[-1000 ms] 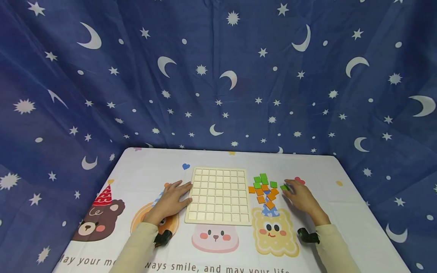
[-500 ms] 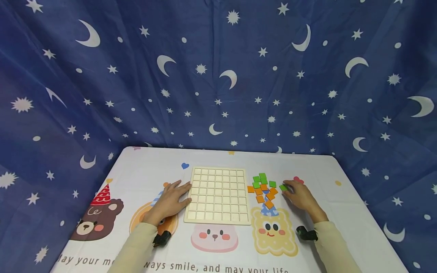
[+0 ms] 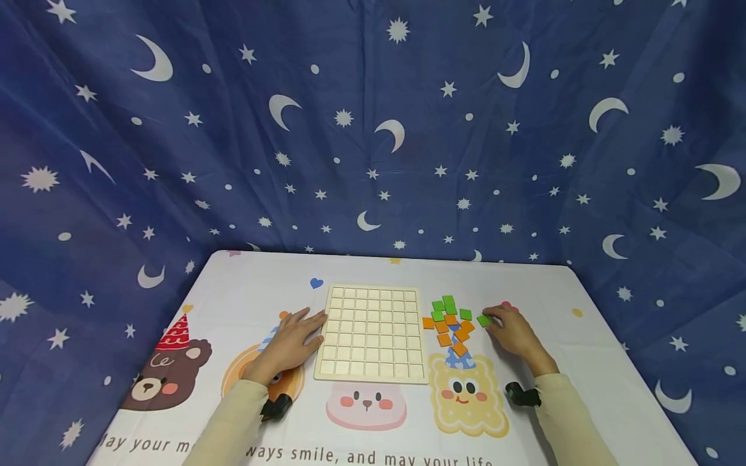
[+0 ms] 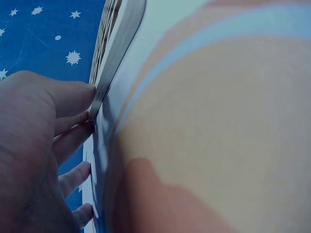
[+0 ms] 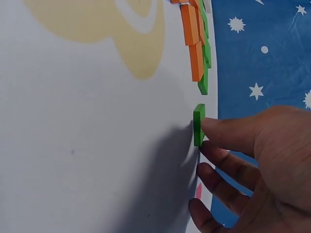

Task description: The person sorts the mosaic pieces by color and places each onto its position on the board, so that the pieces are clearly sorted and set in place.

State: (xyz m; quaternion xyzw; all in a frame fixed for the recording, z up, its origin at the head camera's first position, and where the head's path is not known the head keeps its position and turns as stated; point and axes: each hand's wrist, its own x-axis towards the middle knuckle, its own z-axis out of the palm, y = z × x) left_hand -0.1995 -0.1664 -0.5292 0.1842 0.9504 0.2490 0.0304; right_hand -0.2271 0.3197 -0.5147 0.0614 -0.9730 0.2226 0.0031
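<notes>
In the head view the left hand (image 3: 291, 343) lays straight fingers against the grid board (image 3: 359, 334), with surface (image 3: 597, 349) right of the right hand (image 3: 513, 333); the left wrist view crops the board beyond the thumb; in the right wrist view, the thumb partly hides the green tile (image 5: 198, 128) at its tip, pinch or touch impossible to tell.

Tiles (image 3: 451, 320) obstruct low passage, right fingers (image 5: 234, 166) to board (image 3: 371, 334).

A starry blue curtain (image 3: 431, 123) hangs behind a printed white tablecloth (image 3: 416, 414).
</notes>
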